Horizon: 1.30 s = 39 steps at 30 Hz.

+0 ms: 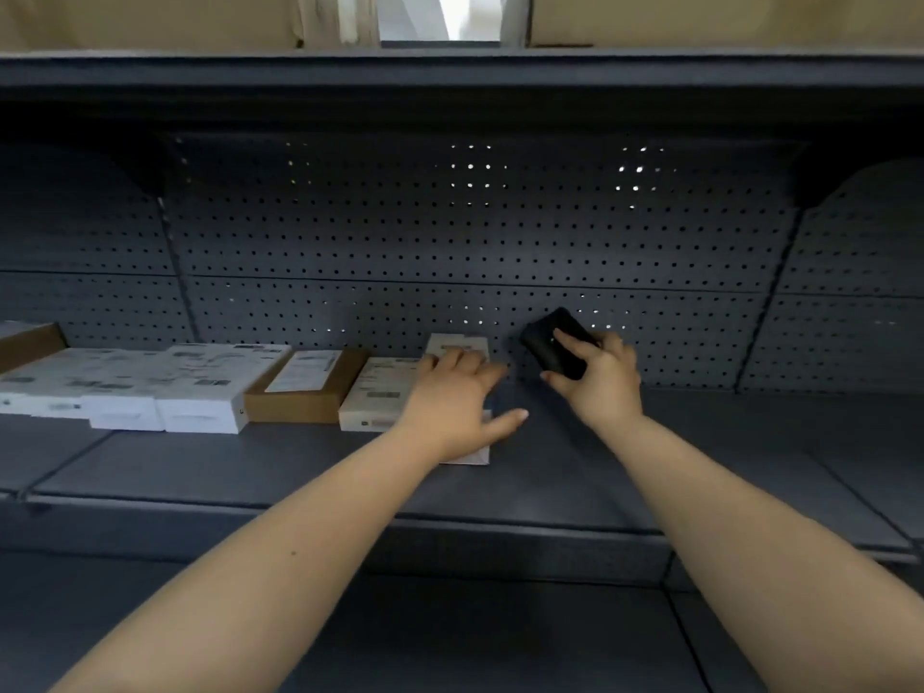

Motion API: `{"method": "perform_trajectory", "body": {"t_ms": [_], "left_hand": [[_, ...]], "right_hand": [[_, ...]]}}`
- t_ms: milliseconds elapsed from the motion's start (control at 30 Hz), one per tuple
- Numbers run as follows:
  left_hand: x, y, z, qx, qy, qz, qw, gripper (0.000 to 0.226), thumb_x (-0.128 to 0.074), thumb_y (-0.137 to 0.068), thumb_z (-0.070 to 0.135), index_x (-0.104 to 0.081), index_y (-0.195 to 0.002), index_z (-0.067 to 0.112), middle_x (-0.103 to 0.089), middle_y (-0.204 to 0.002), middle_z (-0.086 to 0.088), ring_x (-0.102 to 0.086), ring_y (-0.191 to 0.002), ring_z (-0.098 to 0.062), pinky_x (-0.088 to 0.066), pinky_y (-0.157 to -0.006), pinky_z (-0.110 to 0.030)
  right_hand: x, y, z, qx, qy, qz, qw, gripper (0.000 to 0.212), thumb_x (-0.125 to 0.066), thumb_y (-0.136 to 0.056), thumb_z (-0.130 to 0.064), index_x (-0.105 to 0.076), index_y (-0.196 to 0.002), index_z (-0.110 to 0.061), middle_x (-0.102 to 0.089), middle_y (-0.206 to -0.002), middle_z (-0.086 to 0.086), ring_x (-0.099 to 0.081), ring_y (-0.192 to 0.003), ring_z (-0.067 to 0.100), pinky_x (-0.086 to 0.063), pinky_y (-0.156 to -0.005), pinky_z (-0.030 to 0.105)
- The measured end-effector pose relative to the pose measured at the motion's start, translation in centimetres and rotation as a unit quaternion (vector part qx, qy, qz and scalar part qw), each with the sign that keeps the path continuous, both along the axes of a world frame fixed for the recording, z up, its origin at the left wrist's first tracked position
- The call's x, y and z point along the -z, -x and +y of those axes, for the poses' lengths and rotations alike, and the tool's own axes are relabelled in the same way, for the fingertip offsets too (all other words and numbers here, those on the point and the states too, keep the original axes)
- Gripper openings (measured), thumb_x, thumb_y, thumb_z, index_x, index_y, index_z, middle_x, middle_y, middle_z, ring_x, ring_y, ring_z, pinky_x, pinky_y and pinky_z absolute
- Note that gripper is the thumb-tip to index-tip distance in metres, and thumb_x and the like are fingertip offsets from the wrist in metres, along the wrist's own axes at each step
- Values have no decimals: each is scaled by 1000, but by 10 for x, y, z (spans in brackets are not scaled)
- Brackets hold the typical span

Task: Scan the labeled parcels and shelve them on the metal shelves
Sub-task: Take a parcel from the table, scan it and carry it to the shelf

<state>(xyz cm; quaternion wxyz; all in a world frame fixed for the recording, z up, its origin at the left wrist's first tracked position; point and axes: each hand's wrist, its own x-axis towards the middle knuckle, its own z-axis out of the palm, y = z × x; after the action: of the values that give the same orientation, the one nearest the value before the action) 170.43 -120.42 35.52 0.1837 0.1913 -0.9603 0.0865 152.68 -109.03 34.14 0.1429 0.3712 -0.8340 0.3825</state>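
we see both bare forearms reach forward and slightly upward over the grey metal shelf [575,472], converging toward its middle. the left hand [457,405] lies palm down on a white parcel [457,347] that sits flat on the shelf; its fingers are straight and together, pressing on the top of the box, and the thumb juts out to the right, clear of the box edge. only the far end and a near corner of that parcel show around the hand. the right hand [602,375] is raised just off the shelf with the wrist bent back, and its fingers and thumb curl round a black scanner [557,345], held tilted with its upper end toward the perforated back panel [450,232]; the index finger rests on the scanner's face beside a small white light. the scanner hangs just to the right of the pressed parcel, not touching it. to the left of that parcel, a row of shelved parcels runs along the back: a white labeled box [372,397] touching it, then a brown box [305,387], then a wider white box [210,387] and more beyond.
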Motion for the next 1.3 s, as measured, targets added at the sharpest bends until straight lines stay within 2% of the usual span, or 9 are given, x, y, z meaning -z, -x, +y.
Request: {"method": "perform_trajectory", "body": {"t_ms": [100,200,300,400,533,700,833,1067,1300], "left_hand": [[-16,38,33,61,-11,18,998,70,-39,-90,70,-44,-145,28,-48,-144,-3,-36,-133,-26,-28,-105,-42],[-31,90,80,110,25,-2,994,65,-49,-91,59,-44,-146,24,-46,-144,-6,-37,-132,-29,-31,-105,-46],[-35,144,134,149,66,-33,986,62,-52,-91,53,-44,-145,21,-46,-142,-9,-38,-130,-31,-33,-104,-48],[-34,193,200,200,61,-32,977,54,-53,-92,49,-49,-136,19,-49,-135,-10,-40,-126,-31,-35,-99,-46],[-28,261,312,262,46,-32,963,55,-53,-92,51,-46,-137,21,-47,-135,-9,-43,-124,-33,-40,-95,-47],[-20,345,477,332,41,-28,942,54,-54,-92,50,-44,-137,22,-45,-133,-9,-45,-120,-35,-41,-90,-48],[-13,404,615,386,21,-21,922,56,-54,-91,52,-43,-140,25,-44,-136,-10,-42,-124,-34,-41,-92,-48],[61,486,794,433,-75,-70,895,55,-59,-85,49,-48,-135,30,-45,-136,-7,-42,-125,-33,-42,-93,-48],[141,599,885,444,-69,-109,887,61,-56,-87,53,-41,-140,28,-45,-133,-4,-43,-118,-32,-42,-85,-45]], "right_hand": [[-8,17,43,54,-2,9,999,61,-73,-84,-40,-49,-140,-42,-40,-141,7,-31,-128,31,-32,-107,45],[-23,42,100,123,-3,21,992,61,-72,-85,-38,-49,-141,-39,-39,-143,9,-32,-127,34,-33,-105,46],[-35,70,175,187,-4,29,982,61,-72,-84,-36,-49,-141,-37,-40,-141,10,-33,-125,35,-35,-103,47],[-36,96,263,249,-18,30,968,60,-72,-84,-38,-51,-139,-38,-41,-139,10,-34,-125,36,-37,-102,49],[-27,127,395,328,-54,21,943,60,-75,-80,-46,-53,-136,-43,-41,-140,6,-36,-124,35,-37,-103,49],[-19,158,563,404,-89,19,910,57,-73,-83,-43,-53,-136,-42,-41,-141,5,-35,-126,33,-37,-104,48],[-16,183,691,461,-130,4,878,57,-70,-85,-47,-49,-138,-45,-39,-141,4,-34,-126,31,-35,-104,47],[47,233,851,524,-128,-56,840,55,-69,-85,-46,-50,-137,-46,-39,-143,3,-34,-127,31,-33,-101,47],[117,327,944,553,-140,-124,812,55,-66,-88,-47,-47,-140,-43,-35,-146,3,-32,-128,28,-29,-105,44]]}}
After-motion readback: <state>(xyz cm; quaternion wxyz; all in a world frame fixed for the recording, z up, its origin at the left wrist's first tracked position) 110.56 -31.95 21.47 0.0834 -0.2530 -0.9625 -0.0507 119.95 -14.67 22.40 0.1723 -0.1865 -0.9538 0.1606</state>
